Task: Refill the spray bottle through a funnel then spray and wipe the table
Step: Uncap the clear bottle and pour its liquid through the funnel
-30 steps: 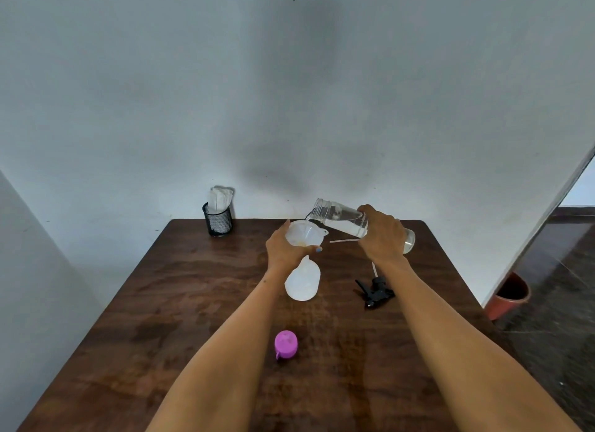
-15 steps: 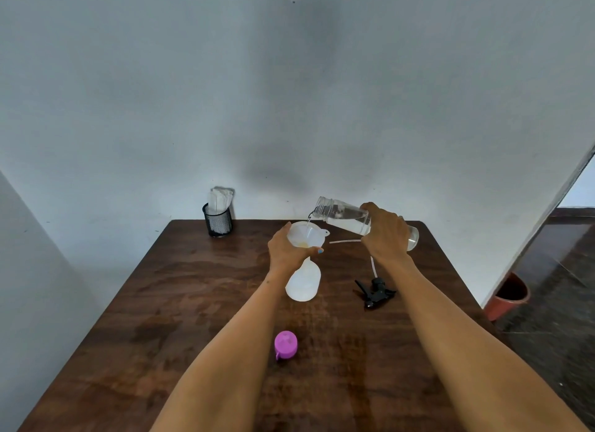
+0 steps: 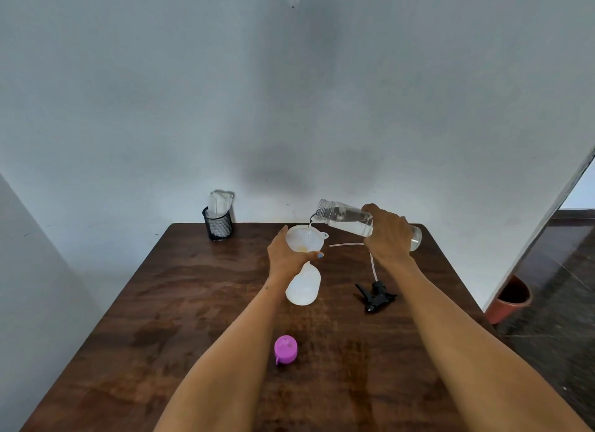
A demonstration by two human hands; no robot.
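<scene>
A white translucent spray bottle (image 3: pixel 303 287) stands on the brown table (image 3: pixel 180 303) with a white funnel (image 3: pixel 301 238) in its neck. My left hand (image 3: pixel 285 254) grips the funnel from the left, fingers curled under its cone. My right hand (image 3: pixel 388 233) holds a clear water bottle (image 3: pixel 341 219) tipped to the left, mouth over the funnel. A thin stream of water falls into the funnel. The black spray head (image 3: pixel 375 296) with its thin tube lies on the table to the right of the spray bottle.
A purple cap (image 3: pixel 285 349) lies on the table near me. A black mesh cup (image 3: pixel 218 225) with white papers stands at the back left corner. A reddish pot (image 3: pixel 512 299) sits on the floor to the right of the table.
The water bottle has tipped further and its mouth has moved over the funnel; water now pours into it. My left hand stays on the funnel.
</scene>
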